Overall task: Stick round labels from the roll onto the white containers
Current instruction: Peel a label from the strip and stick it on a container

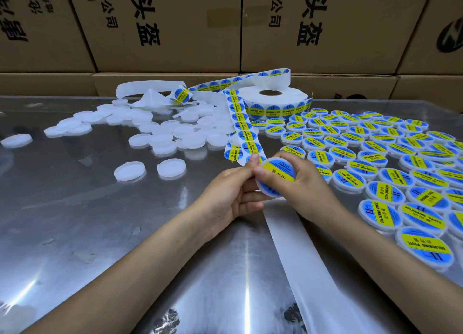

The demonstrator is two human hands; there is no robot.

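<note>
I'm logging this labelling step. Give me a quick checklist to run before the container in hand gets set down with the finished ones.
1. Label on held container: ok, it covers the top.
2. Label pressed flat: cannot tell, thumbs hide its left edge.
3. Right hand grip on it: ok.
4. Left hand: holds the label strip; thumb at the container's edge: ok.
5. Free spot beside the labelled containers: ok, bare table lies nearest.
6. Unlabelled containers left: ok, many.

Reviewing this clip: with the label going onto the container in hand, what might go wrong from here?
1. Both hands, left hand and right hand, hold the container in the air, so the label may end up off-centre or creased.
2. The label strip hangs loosely across the unlabelled containers; a tug might drag or scatter them.
3. The spent backing trails under the right forearm and may snag.
</note>
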